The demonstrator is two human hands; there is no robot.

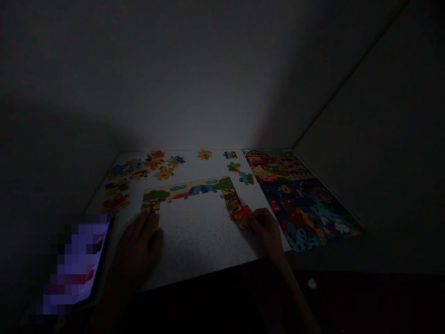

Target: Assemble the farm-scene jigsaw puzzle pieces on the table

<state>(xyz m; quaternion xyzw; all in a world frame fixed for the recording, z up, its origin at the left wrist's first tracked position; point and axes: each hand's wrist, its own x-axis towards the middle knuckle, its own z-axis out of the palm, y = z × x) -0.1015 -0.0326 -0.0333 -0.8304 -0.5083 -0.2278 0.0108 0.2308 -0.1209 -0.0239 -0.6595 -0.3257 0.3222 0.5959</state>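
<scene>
A partly joined jigsaw puzzle (178, 189) lies on the white table, its top row showing trees, clouds and tents, with a short column running down each side. My left hand (139, 239) rests palm down over the left column, fingers stretched out and covering some of it. At the lower end of the right column, my right hand (264, 228) pinches a red and orange puzzle piece (242, 216). Whether that piece is locked to the column is too dark to tell. Loose puzzle pieces (233, 167) lie right of the top row.
Several more loose pieces (139, 167) are heaped at the back left, some overlapping. Two finished puzzles, a farm scene (278, 166) and a dark sea scene (309, 213), cover the right side. A lit, blurred screen (78, 264) stands at the left edge. Walls enclose the table (194, 241).
</scene>
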